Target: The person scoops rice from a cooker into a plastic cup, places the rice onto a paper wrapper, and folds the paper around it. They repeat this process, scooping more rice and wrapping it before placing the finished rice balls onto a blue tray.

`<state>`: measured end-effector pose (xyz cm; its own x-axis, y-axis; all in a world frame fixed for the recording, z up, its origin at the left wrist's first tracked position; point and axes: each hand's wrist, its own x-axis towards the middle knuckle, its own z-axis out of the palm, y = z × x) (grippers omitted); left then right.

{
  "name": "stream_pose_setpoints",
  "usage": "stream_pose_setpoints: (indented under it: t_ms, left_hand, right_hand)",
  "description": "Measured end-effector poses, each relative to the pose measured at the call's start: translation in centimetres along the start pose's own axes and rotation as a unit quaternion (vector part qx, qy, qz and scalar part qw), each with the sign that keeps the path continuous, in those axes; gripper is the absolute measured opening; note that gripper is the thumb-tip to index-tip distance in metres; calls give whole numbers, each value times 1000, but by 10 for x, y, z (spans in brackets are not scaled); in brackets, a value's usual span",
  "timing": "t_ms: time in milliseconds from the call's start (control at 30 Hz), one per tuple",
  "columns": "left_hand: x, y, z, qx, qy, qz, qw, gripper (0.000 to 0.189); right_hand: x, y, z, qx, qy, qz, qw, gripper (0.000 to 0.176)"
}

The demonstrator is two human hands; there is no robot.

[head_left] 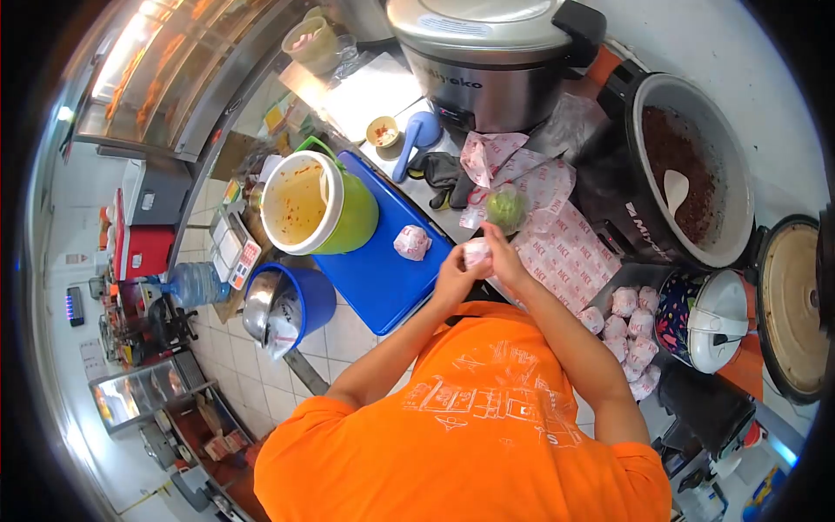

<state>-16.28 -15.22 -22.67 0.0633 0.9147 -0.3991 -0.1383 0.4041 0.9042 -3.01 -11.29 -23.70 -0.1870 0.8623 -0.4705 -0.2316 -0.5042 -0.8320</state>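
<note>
Between both hands, above the table's near edge, is a small wrapped rice packet [476, 252] in pink-and-white printed paper. My left hand [453, 278] has its fingers closed around the packet's left side. On the other side, my right hand [504, 259] presses its fingers against the wrapping. Just beyond them a green rounded thing [505, 209], perhaps a cup or bowl, rests on printed wrapping sheets [570, 261]. Another wrapped packet [412, 243] sits on a blue lid [383, 291] to the left. Several more wrapped packets [639, 324] are piled at the right.
A green bucket [357, 213] containing liquid stands on the blue lid. Behind are a blue scoop [422, 130], black gloves [439, 171] and a closed rice cooker [487, 91]. An open cooker [622, 191] holds dark rice and a white paddle [676, 190]. A blue bin [317, 300] stands lower left.
</note>
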Motion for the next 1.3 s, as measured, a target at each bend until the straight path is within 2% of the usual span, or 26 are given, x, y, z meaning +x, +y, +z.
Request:
stream_pose_setpoints:
  t_ms: [67, 133, 167, 200, 233, 300, 400, 467, 533, 600, 633, 667, 700, 733, 767, 800, 833, 900, 933, 967, 1000, 1067, 1133, 1200, 1267, 1300]
  left_hand:
    - [-7, 11, -32, -30, -5, -39, 999, 45]
    - [-15, 2, -67, -59, 58, -55, 995, 48]
    - [-20, 0, -87, -30, 100, -42, 994, 52]
    - [-28, -2, -107, 0, 143, -31, 989, 56]
    - [-34, -5, -126, 9, 178, -50, 983, 57]
    - [-40, -12, -160, 59, 231, -87, 967, 59]
    - [-36, -15, -186, 146, 228, -141, 952, 61]
    - [-30, -22, -195, 131, 223, -118, 959, 59]
    - [-24, -18, -202, 257, 205, -139, 934, 67]
    - [-20, -13, -215, 331, 177, -146, 915, 72]
    - [-17, -9, -219, 405, 156, -153, 888, 78]
    - [-17, -7, -221, 406, 151, -150, 889, 78]
    - [-22, 2, -218, 534, 155, -149, 817, 78]
    - [-25, 15, -211, 651, 155, -144, 728, 79]
    - [-23, 49, -190, 701, 119, -210, 671, 77]
    - [-20, 85, -165, 703, 108, -205, 673, 77]
    - [-14, 122, -138, 641, 70, -224, 731, 75]
    - [3, 170, -86, 485, -16, -206, 850, 69]
    - [12, 179, -61, 387, -60, -168, 904, 67]
    - [21, 165, -39, 311, -80, -35, 946, 67]
    - [28, 151, -16, 225, -98, 97, 965, 68]
    - [40, 151, 33, 179, -153, 231, 944, 75]
    - [49, 149, 55, 227, -254, 192, 920, 63]
    - [53, 150, 67, 193, -343, 26, 919, 45]
    - [67, 117, 61, 180, -348, 82, 916, 36]
    - [64, 122, 64, 123, -364, 46, 922, 36]
  right_hand:
    - [11, 10, 11, -86, -87, -12, 992, 49]
    - [23, -8, 6, -194, -97, -80, 973, 51]
    - [23, -30, 8, -368, 27, -172, 913, 58]
    - [26, -41, 11, -519, 146, -254, 803, 67]
    - [34, -41, 6, -519, 141, -252, 804, 67]
    - [57, -41, -15, -657, 161, -200, 709, 79]
    - [73, -38, -27, -694, 67, -132, 705, 76]
    - [79, -42, -27, -700, 51, -110, 704, 74]
    - [77, -51, -31, -708, 39, -90, 699, 73]
    - [76, -61, -38, -611, 75, -90, 783, 67]
    - [79, -58, -50, -611, 83, -91, 782, 67]
    - [82, -48, -67, -382, 36, -88, 919, 66]
    - [80, -42, -80, -125, -14, -82, 989, 65]
    - [66, -49, -84, -125, -5, -82, 989, 65]
    - [41, -66, -86, 112, -73, -21, 991, 65]
    - [20, -76, -91, 343, -135, 35, 929, 65]
    - [7, -76, -96, 342, -123, 28, 931, 65]
    - [-15, -73, -97, 478, -170, 44, 860, 69]
    - [-23, -71, -96, 479, -159, 37, 863, 69]
    - [-27, -70, -94, 479, -204, 35, 853, 70]
    - [-32, -70, -91, 479, -249, 32, 841, 70]
    - [-39, -71, -84, 476, -233, 25, 847, 69]
    - [-43, -71, -81, 403, -277, 25, 872, 68]
    - [-50, -69, -83, 366, -250, 26, 896, 67]
    - [-59, -74, -84, 287, -177, 90, 937, 61]
    - [-70, -95, -82, 202, -134, 83, 967, 60]
